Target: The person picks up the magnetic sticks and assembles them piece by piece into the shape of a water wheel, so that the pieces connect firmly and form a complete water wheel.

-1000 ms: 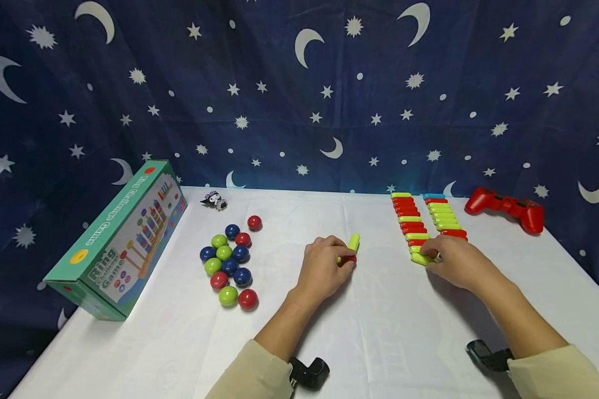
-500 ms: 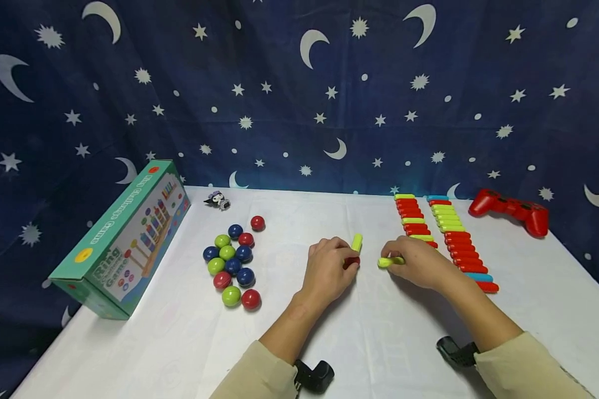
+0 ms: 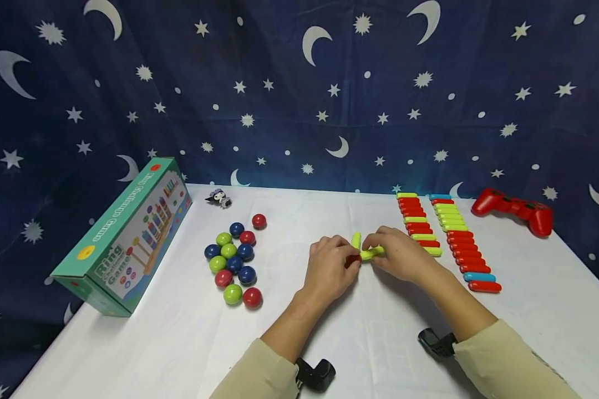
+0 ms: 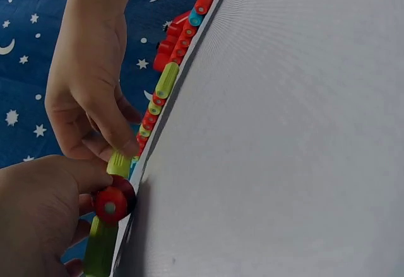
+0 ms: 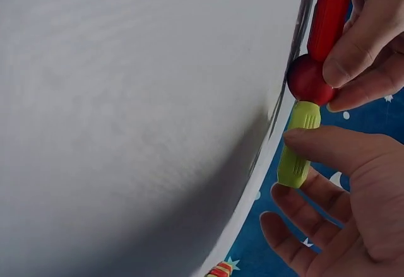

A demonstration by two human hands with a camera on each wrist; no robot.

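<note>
My left hand (image 3: 325,269) pinches a red ball (image 5: 309,80) between thumb and fingers, mostly hidden by them in the head view. From the ball a red stick (image 5: 329,18) sticks out, as the right wrist view shows. A yellow-green stick (image 3: 356,239) points away from the left fingertips. Opposite, the right hand (image 3: 404,255) pinches another yellow-green stick (image 5: 300,144), whose near end meets the ball. A further yellow-green stick (image 4: 101,245) shows below the ball in the left wrist view.
Two rows of red, yellow-green and blue sticks (image 3: 464,247) lie to the right, with a red game controller (image 3: 511,209) behind. Several red, blue and green balls (image 3: 233,265) lie left, near a small figurine (image 3: 218,198) and a green game box (image 3: 125,235).
The right hand has picked a yellow-green stick from the end of the stick rows and carried it left to the ball. The left hand has kept its hold almost in place.
</note>
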